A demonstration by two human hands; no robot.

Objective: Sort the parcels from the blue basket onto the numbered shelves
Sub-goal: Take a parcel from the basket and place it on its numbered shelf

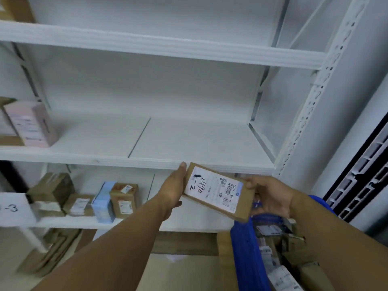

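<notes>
A flat brown cardboard parcel (218,192) with a white label, handwritten "2470" and "1-2", is held tilted just below the front edge of the middle white shelf (189,143). My left hand (173,189) holds its left end, thumb up along the edge. My right hand (270,195) grips its right end, thumb on top of the label. Directly below my right arm is the blue basket (245,250), filled with several more labelled parcels.
A pink box (31,123) stands at the left of the middle shelf. Several brown and light blue parcels (88,197) sit on the lower shelf beside a "-3" tag (12,207). Flattened cardboard (52,250) lies on the floor. A white perforated upright (315,97) bounds the rack on the right.
</notes>
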